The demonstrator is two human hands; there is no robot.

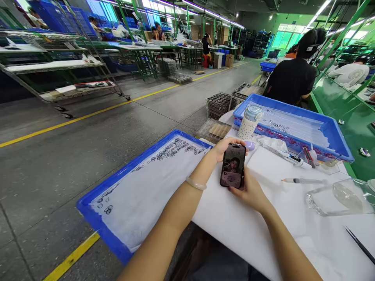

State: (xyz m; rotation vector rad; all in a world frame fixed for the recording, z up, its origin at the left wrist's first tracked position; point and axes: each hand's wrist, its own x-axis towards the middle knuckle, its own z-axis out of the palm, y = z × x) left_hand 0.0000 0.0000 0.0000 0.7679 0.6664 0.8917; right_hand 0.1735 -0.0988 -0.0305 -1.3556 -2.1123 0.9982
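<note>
while both your hands are raised over the white table (263, 234), they hold a phone (233, 166) between them, its lit screen facing up at you. your left hand (224, 147) curls round the phone's far end, fingers wrapped over the top edge. your right hand (249, 191) cups the near end from below, thumb lying against the lower edge of the screen. a pale bangle (195, 183) sits on your left wrist.

left of the phone, a blue tray (96, 218) lined with white paper juts off the table edge, small dark rings scattered on the paper. just beyond the phone stands a pale bottle (249, 121) with a light blue cap, and behind that a second blue tray (336, 144) holds clear sheets. right of the phone lie a syringe (304, 181) and a marker pen (288, 158), apart from each other. further right, a clear glass dish (340, 199) rests on the table. beyond the second tray a person in a black top (291, 80) sits facing away.
</note>
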